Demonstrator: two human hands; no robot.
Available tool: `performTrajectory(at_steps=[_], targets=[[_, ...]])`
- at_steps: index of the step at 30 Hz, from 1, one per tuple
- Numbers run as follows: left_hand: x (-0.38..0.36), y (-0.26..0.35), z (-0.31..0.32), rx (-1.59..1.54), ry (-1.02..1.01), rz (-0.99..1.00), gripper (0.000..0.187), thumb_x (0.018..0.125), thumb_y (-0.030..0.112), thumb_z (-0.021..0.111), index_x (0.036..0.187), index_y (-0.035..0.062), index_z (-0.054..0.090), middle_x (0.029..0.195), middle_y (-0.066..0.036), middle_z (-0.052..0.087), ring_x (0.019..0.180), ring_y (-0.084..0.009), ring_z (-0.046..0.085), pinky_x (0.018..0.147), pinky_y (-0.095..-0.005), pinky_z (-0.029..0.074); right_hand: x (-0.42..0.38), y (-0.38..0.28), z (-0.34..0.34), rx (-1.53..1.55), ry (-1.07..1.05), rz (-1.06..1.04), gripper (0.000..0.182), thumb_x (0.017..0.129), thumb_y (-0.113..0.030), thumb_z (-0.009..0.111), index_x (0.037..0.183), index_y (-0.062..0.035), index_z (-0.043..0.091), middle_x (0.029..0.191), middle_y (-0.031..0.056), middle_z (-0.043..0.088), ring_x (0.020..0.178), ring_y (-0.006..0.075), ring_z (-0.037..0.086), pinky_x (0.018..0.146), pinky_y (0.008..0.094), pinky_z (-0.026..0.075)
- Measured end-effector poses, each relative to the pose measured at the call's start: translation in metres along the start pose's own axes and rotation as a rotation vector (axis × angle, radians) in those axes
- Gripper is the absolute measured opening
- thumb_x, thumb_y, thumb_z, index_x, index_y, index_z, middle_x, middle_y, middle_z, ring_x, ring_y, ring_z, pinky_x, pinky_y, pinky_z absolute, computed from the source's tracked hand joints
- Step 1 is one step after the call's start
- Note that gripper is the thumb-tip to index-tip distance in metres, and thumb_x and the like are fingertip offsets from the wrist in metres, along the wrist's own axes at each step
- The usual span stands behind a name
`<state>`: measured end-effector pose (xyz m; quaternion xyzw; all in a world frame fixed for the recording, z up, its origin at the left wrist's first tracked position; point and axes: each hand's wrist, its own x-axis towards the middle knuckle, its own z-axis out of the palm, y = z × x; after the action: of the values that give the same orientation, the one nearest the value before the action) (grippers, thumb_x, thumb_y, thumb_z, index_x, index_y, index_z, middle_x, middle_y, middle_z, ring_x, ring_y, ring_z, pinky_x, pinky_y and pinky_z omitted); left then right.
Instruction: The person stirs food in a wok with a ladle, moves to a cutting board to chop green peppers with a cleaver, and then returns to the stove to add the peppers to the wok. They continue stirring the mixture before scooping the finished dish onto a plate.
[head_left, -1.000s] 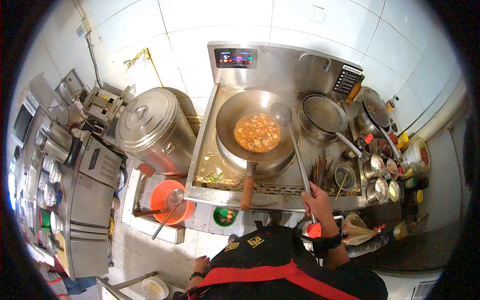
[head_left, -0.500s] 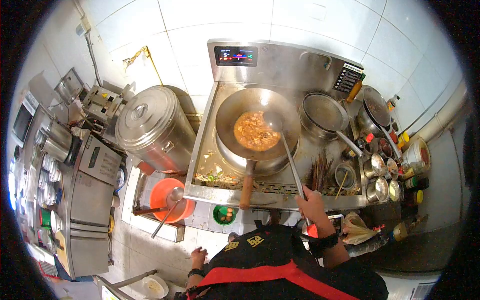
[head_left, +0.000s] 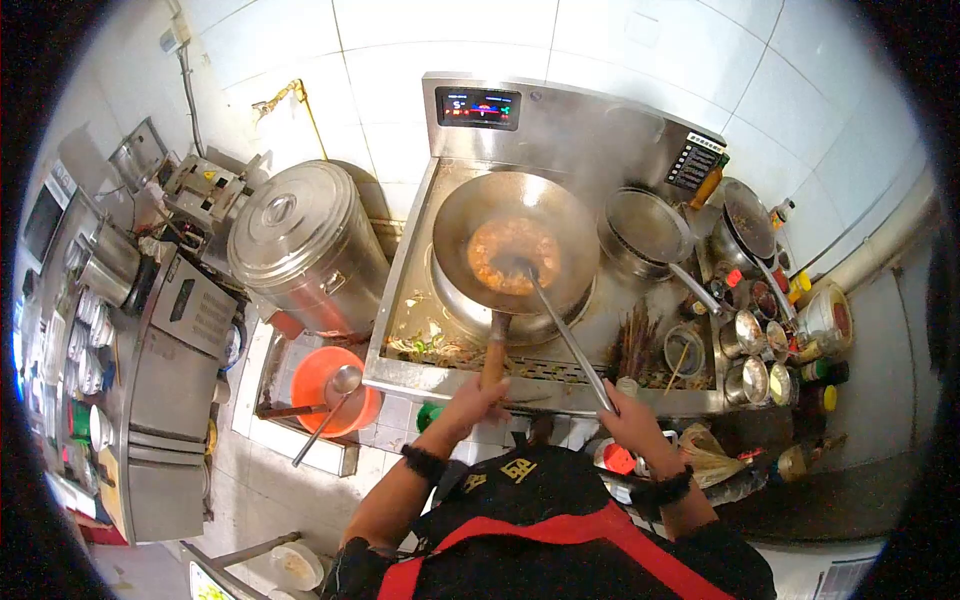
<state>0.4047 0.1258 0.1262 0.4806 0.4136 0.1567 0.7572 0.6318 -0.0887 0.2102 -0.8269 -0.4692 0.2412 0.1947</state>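
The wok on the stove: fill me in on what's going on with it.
The person's left hand grips the wooden handle of the wok, while the right hand holds a long ladle, its head down in the reddish-brown food. Steam is rising. A second pan sits beside it, untouched.

Centre: steel wok (head_left: 460,235) holding reddish-brown stew (head_left: 505,245); left hand (head_left: 476,404) at its brown wooden handle (head_left: 494,362), right hand (head_left: 632,428) gripping the long-handled metal ladle (head_left: 568,340) dipped inside. Upper left: tall lidded steel stockpot (head_left: 300,235). Lower left: orange plastic basin (head_left: 362,412).
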Motion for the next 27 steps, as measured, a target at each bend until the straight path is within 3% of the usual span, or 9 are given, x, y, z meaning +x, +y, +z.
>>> performTrajectory(at_steps=[9, 12, 16, 19, 20, 21, 22, 25, 27], targets=[[-0.001, 0.000, 0.028, 0.133, 0.091, 0.006, 0.023, 0.083, 0.026, 0.068, 0.081, 0.0069, 0.056, 0.065, -0.001, 0.053, 0.051, -0.0142, 0.050, 0.043, -0.0318, 0.040, 0.032, -0.016, 0.008, 0.119, 0.266, 0.027, 0.059, 0.086, -0.019, 0.066, 0.139, -0.0011, 0.049, 0.076, 0.0178, 0.064, 0.070, 0.0233, 0.064, 0.068, 0.0361, 0.050], [-0.012, 0.015, 0.024, 0.245, -0.025, -0.003, 0.020, 0.084, 0.024, 0.063, 0.083, 0.0057, 0.056, 0.065, -0.002, 0.053, 0.049, -0.0152, 0.050, 0.042, -0.0328, 0.038, 0.044, -0.007, 0.005, 0.145, 0.264, 0.071, 0.061, 0.084, -0.024, 0.068, 0.136, 0.0032, 0.051, 0.093, 0.0277, 0.067, 0.084, 0.0388, 0.067, 0.078, 0.0424, 0.052], [0.011, -0.011, 0.012, 0.300, -0.092, 0.052, 0.035, 0.089, 0.039, 0.059, 0.088, 0.0041, 0.060, 0.069, -0.003, 0.054, 0.052, -0.0183, 0.051, 0.045, -0.0356, 0.039, 0.081, 0.006, 0.009, -0.015, 0.424, -0.154, 0.048, 0.087, -0.017, 0.065, 0.131, -0.0021, 0.058, 0.072, 0.0124, 0.063, 0.058, 0.0175, 0.061, 0.057, 0.0343, 0.049], [0.055, -0.066, 0.016, 0.165, -0.143, 0.473, 0.048, 0.096, 0.056, 0.052, 0.103, 0.0087, 0.060, 0.074, -0.002, 0.054, 0.066, -0.0170, 0.051, 0.057, -0.0352, 0.044, 0.075, -0.071, -0.009, 0.172, 0.199, 0.127, 0.029, 0.082, -0.012, 0.064, 0.107, 0.0044, 0.062, 0.076, 0.0143, 0.062, 0.070, 0.0252, 0.056, 0.068, 0.0398, 0.048], [0.022, -0.039, 0.002, 0.005, -0.336, 0.184, 0.060, 0.094, 0.062, 0.050, 0.119, 0.0078, 0.059, 0.087, -0.004, 0.061, 0.075, -0.0193, 0.056, 0.065, -0.0351, 0.048, 0.113, 0.002, 0.018, -0.013, 0.208, -0.073, 0.032, 0.082, -0.009, 0.062, 0.111, 0.0032, 0.062, 0.083, 0.0157, 0.066, 0.071, 0.0277, 0.057, 0.071, 0.0408, 0.050], [0.003, -0.036, -0.010, -0.088, -0.296, 0.273, 0.069, 0.095, 0.065, 0.047, 0.132, 0.0071, 0.055, 0.106, -0.009, 0.065, 0.087, -0.0213, 0.062, 0.071, -0.0337, 0.051, 0.144, 0.075, 0.050, 0.098, 0.397, -0.260, 0.036, 0.084, -0.010, 0.062, 0.118, 0.0025, 0.060, 0.093, 0.0184, 0.067, 0.075, 0.0316, 0.059, 0.073, 0.0425, 0.050], [0.021, -0.056, -0.025, -0.041, -0.274, 0.372, 0.073, 0.094, 0.061, 0.051, 0.139, 0.0034, 0.049, 0.113, -0.012, 0.067, 0.094, -0.0238, 0.065, 0.076, -0.0329, 0.053, 0.212, 0.189, 0.076, -0.529, 0.674, -0.635, 0.040, 0.086, -0.012, 0.063, 0.123, 0.0037, 0.057, 0.097, 0.0177, 0.066, 0.075, 0.0319, 0.060, 0.073, 0.0433, 0.050], [-0.022, -0.072, -0.093, 0.134, -0.011, 0.398, 0.066, 0.096, 0.046, 0.059, 0.139, -0.0017, 0.047, 0.111, -0.012, 0.068, 0.090, -0.0222, 0.068, 0.073, -0.0307, 0.054, 0.135, -0.002, 0.058, 0.003, 0.159, 0.342, 0.043, 0.096, -0.017, 0.056, 0.134, 0.0012, 0.052, 0.113, 0.0187, 0.063, 0.092, 0.0306, 0.062, 0.086, 0.0428, 0.050], [-0.085, -0.078, -0.136, -0.326, 0.001, 0.256, 0.065, 0.095, 0.039, 0.065, 0.144, 0.0016, 0.043, 0.107, -0.012, 0.069, 0.094, -0.0177, 0.067, 0.077, -0.0316, 0.054, 0.121, -0.003, 0.057, 0.109, 0.219, 0.308, 0.043, 0.095, -0.017, 0.056, 0.134, 0.0013, 0.052, 0.113, 0.0189, 0.063, 0.093, 0.0308, 0.062, 0.086, 0.0428, 0.050]])
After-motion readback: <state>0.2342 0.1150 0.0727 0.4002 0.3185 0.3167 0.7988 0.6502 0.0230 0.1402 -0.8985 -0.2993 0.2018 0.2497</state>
